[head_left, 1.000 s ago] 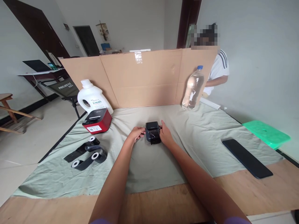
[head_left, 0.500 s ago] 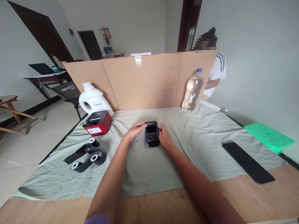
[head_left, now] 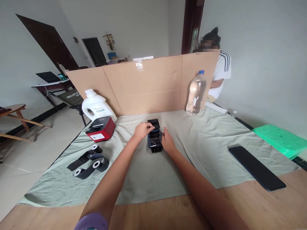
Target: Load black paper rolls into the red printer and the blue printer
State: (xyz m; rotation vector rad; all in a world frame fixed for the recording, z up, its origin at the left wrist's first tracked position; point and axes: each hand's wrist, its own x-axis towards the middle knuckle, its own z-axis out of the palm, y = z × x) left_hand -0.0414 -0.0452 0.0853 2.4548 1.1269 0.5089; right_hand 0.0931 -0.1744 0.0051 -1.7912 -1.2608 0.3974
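A small black portable printer (head_left: pixel 154 144) sits on the cloth in front of me, its lid (head_left: pixel 153 123) swung open away from me. Glossy black strip material covers its near half. My left hand (head_left: pixel 143 130) reaches over from the left, fingertips pinched together at the gap between lid and body. What they pinch, if anything, is too small to make out. Against the printer's right side, my right hand (head_left: pixel 168 140) grips it with the thumb pointing up; its other fingers are partly hidden.
Left are black ribbon rolls (head_left: pixel 97 164), a red-and-black box-shaped device (head_left: pixel 102 128) and a white jug (head_left: pixel 97 107). A water bottle (head_left: pixel 196 92) stands before the cardboard screen (head_left: pixel 148 83). Right lie a dark flat slab (head_left: pixel 256 167) and green container (head_left: pixel 280 139). A person (head_left: pixel 222 70) sits beyond.
The printer's lid has swung further back from the body. My left hand moved right, from the printer's left edge to over the opening, fingers now pinched. My right hand stays at its side.
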